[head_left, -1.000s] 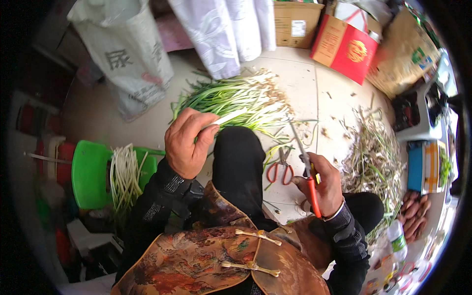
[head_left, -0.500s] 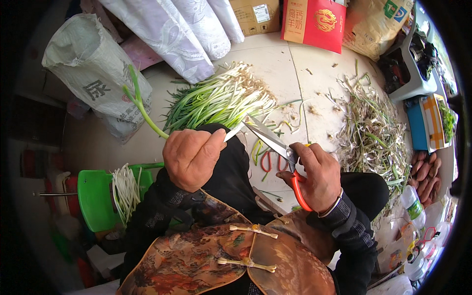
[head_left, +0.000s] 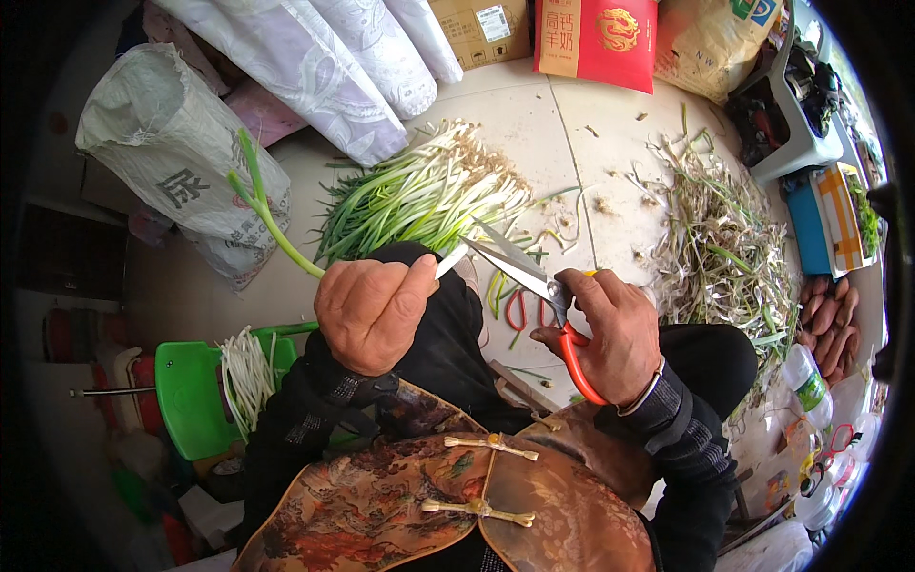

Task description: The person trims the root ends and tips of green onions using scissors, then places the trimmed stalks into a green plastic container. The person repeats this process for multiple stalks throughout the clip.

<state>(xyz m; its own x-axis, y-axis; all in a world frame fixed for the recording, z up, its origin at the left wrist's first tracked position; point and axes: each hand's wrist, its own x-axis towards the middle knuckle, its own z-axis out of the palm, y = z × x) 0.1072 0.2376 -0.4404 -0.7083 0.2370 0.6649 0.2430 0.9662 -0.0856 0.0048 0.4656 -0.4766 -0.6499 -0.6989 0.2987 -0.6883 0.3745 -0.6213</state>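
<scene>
My left hand [head_left: 374, 313] is closed round a green onion [head_left: 286, 240]; its green leaves stick out to the upper left and its white end points right. Red-handled scissors [head_left: 515, 259] are in my right hand [head_left: 610, 334], fingers round the handles. Their blades stand parted, with the tips right by the white end of the onion. Beyond my knees a heap of green onions [head_left: 434, 191] lies on the floor, roots toward the upper right. A second pair of red handles [head_left: 516, 313] shows on the floor, partly hidden below the blades.
At the right spreads a pile of dry trimmings [head_left: 720, 248]. White stalks [head_left: 246, 377] rest on a green plastic chair [head_left: 181, 381] at the left. Behind it stands an open woven sack [head_left: 157, 124]. A red box [head_left: 605, 43] and carton [head_left: 481, 29] are at the back.
The scissors and both hands keep nearly the same pose, blades still parted by the onion's white end. The view has shifted slightly, and the onion's leaves sit a little farther left.
</scene>
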